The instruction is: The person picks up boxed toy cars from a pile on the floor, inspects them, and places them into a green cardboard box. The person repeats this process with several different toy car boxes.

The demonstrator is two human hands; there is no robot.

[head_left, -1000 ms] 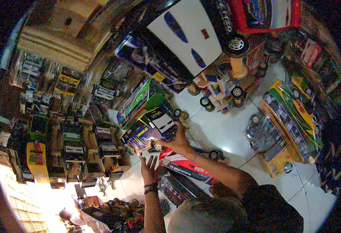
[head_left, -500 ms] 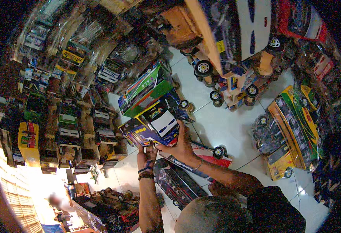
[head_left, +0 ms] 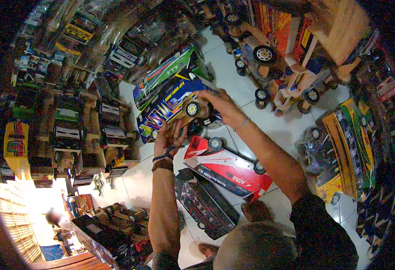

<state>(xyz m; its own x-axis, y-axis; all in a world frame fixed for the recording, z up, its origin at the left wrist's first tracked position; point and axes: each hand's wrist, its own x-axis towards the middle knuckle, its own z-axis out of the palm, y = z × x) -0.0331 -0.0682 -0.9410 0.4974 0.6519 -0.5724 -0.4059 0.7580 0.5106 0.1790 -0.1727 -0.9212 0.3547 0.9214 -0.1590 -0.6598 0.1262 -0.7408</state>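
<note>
Both my hands hold a wooden toy truck, blue with yellow and white graphics, tipped so that its side and the wheels along its lower edge show. My left hand supports it from beneath, fingers spread against the underside between the wheels. Gripping the end nearer the right is my right hand, partly hiding that end. A green toy truck lies just behind it. Close below my hands, a red and white toy bus rests on its side next to a black toy bus.
Wooden toy vehicles with exposed wheels stand at the upper right. A yellow and green toy bus in clear wrap sits at the right. Rows of toy trucks fill the left. A person is at the bright lower left, beyond a dark toy vehicle.
The blue toy truck has been turned, hiding its white windscreen end and showing its side and wheels. My right hand has moved up along it. The red and white bus is now more visible.
</note>
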